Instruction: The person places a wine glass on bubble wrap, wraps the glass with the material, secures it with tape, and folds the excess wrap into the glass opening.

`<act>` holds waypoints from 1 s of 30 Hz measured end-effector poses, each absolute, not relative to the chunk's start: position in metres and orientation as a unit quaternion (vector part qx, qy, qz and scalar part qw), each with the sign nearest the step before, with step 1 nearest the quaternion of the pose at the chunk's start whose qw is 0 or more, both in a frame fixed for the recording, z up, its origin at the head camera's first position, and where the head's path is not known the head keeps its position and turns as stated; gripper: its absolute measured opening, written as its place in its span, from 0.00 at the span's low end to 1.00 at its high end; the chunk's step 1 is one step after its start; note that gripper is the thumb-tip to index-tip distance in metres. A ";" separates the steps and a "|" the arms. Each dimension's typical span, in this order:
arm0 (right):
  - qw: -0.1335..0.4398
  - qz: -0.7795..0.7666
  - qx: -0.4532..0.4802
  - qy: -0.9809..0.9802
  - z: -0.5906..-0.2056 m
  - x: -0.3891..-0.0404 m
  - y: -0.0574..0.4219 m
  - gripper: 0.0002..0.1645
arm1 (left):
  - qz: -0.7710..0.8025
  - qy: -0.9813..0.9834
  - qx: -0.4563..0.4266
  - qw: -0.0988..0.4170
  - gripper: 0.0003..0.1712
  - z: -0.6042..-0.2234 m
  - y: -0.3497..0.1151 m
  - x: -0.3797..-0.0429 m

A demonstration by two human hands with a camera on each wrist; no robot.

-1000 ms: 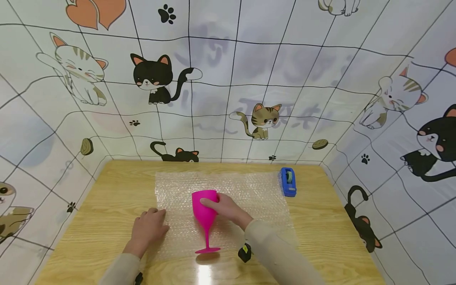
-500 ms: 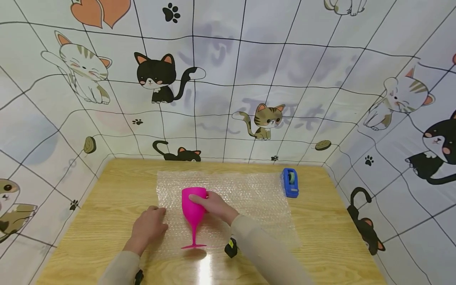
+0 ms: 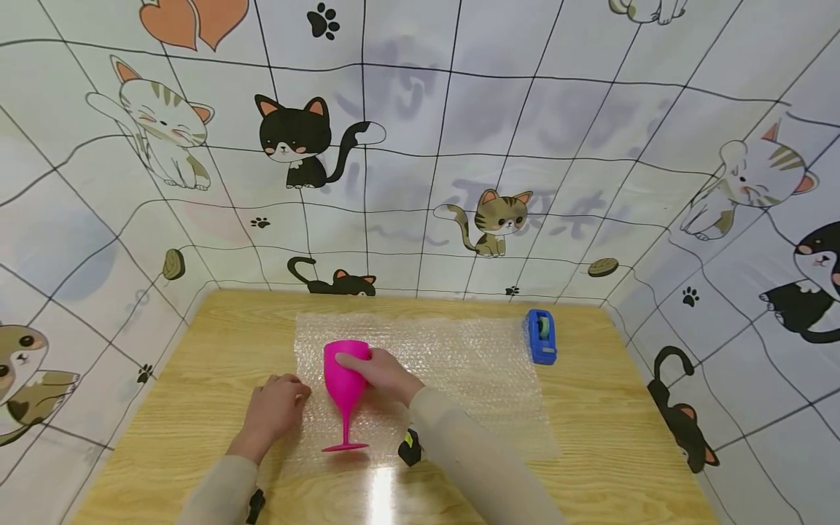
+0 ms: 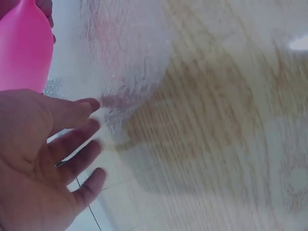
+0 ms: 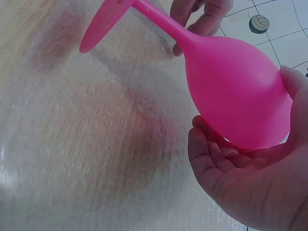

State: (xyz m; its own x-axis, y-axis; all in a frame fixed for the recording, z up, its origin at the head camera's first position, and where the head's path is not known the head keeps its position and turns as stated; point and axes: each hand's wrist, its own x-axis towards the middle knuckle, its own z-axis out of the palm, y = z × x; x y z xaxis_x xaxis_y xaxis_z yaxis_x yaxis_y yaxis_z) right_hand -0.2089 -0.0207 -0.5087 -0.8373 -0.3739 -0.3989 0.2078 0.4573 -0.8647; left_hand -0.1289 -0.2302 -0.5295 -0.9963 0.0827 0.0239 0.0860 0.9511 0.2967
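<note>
A bright pink goblet [image 3: 344, 383] is held by its bowl in my right hand [image 3: 386, 373], over the left part of a clear bubble wrap sheet [image 3: 466, 372]. In the right wrist view, the thumb and fingers curve round the goblet's bowl [image 5: 240, 91], with the stem and round foot free. My left hand [image 3: 275, 405] lies at the sheet's left edge. In the left wrist view, the loosely bent fingers of that hand [image 4: 43, 154] show nothing in their grasp, and the fingertips are close to the wrap's edge [image 4: 137, 72].
A blue tape dispenser [image 3: 541, 339] stands at the right back corner of the wrap. The wooden table [image 3: 610, 437] meets cat-patterned cloth walls [image 3: 407, 182] at the back and both sides.
My right hand has carried the goblet leftward and slightly away from me, closer to the left hand. The left hand stays by the wrap's left edge. The head view has shifted a little.
</note>
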 end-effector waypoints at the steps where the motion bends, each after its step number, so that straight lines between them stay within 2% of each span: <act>1: 0.281 -0.519 -0.047 0.806 -0.509 -0.209 -0.022 0.42 | -0.152 -0.987 -0.045 0.003 0.07 -0.529 -0.231 -0.129; 14: 0.253 -0.487 -0.032 0.835 -0.517 -0.206 -0.046 0.46 | -0.241 -0.969 -0.013 -0.057 0.19 -0.522 -0.234 -0.136; 22: 0.255 -0.481 -0.037 0.838 -0.520 -0.200 -0.049 0.49 | -0.262 -0.959 0.033 -0.108 0.39 -0.519 -0.231 -0.138; 30: 0.256 -0.469 -0.032 0.845 -0.521 -0.197 -0.050 0.50 | -0.252 -0.959 0.042 -0.123 0.39 -0.516 -0.227 -0.137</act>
State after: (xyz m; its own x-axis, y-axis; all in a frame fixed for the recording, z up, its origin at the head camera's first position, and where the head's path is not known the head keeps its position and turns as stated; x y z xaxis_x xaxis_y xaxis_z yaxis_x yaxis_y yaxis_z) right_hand -0.1969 -0.0497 -0.5209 -0.8666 -0.2935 -0.4035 0.1870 0.5587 -0.8080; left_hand -0.1370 -0.2265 -0.5163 -0.9664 -0.0196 -0.2564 -0.1431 0.8694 0.4730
